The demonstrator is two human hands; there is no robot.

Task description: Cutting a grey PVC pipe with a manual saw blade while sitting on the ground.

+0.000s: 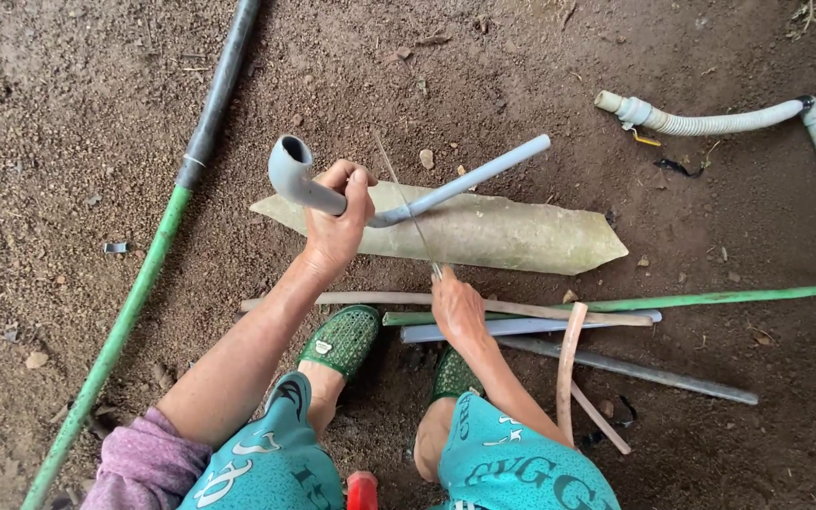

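My left hand (pixel 337 222) grips a grey bent plastic pipe (pixel 484 172) near its elbow, whose open end (pixel 290 156) points up at the left. The pipe's long straight arm slants up to the right over a flat pale stone slab (pixel 512 236) lying on the dirt. My right hand (pixel 455 307) holds a thin saw blade (pixel 406 203) that stands against the pipe just right of my left hand. Both feet in green slippers (pixel 344 338) rest on the ground below.
Several loose pipes lie on the dirt by my feet: a grey one (pixel 635 370), a pale blue one (pixel 540 326), tan tubes (pixel 569 364) and a green one (pixel 729 297). A long green-and-black pipe (pixel 134 302) runs along the left. A white corrugated hose (pixel 710 121) sits at the upper right.
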